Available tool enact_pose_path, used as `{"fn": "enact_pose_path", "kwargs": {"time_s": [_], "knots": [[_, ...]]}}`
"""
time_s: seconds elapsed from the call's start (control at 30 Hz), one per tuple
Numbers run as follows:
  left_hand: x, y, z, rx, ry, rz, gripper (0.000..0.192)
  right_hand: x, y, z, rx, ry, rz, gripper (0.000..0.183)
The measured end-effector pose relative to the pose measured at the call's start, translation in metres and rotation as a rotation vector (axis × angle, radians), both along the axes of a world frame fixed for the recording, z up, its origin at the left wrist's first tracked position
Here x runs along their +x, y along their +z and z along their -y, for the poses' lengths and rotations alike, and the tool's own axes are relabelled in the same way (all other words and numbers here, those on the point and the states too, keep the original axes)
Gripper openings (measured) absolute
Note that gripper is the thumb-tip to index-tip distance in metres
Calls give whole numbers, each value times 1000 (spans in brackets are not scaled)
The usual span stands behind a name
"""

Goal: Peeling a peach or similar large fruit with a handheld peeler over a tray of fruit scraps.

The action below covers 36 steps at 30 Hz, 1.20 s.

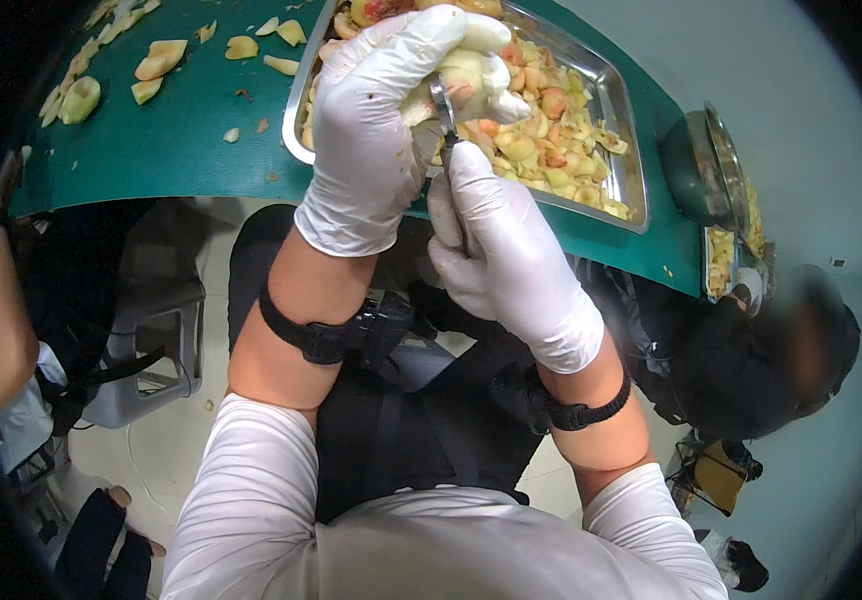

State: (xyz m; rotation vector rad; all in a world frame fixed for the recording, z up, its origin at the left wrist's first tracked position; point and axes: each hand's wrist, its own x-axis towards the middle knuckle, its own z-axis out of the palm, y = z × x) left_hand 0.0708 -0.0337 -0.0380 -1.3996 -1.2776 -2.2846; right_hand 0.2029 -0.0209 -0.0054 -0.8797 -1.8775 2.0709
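My left hand (371,127), in a white glove, is curled round a pale peeled fruit (465,79) above the near left part of a metal tray (639,191). In my gloved right hand (502,247) is a slim tool with a metal head (442,105), its kind not clear; the head lies against the fruit. Cut fruit pieces (551,142), yellow and reddish, fill much of the tray beneath. Part of the fruit and the tool's handle are hidden by my fingers.
Fruit halves (161,60) and scraps lie on the green tabletop (176,157) at left. A metal bowl (701,169) stands at the right edge, beside a smaller tray of pieces (720,259). One person sits at right, another at far left near a grey stool (153,352).
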Motion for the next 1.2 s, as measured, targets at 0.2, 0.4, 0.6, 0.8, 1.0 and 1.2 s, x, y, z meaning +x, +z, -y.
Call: {"fn": "enact_pose_path", "kwargs": {"time_s": [0.2, 0.4, 0.6, 0.8, 1.0, 1.2], "knots": [[-12, -15, -3, -2, -1131, 968, 37, 6, -20, -15, 562, 21, 47, 58], [-10, -11, 0, -135, -1089, 933, 38, 14, -4, -18, 1, 87, 57, 54], [-7, -23, -13, -36, -1078, 806, 39, 20, 0, -26, -869, 181, -75, 56], [-13, -24, -22, -17, -990, 761, 38, 15, -14, -46, -1304, 405, -299, 57], [-18, -11, -26, 126, -814, 1069, 38, -3, 0, -38, -458, 32, -96, 37], [-23, -5, -15, 63, -723, 966, 41, -8, -19, -35, 915, -134, -1, 19]]}}
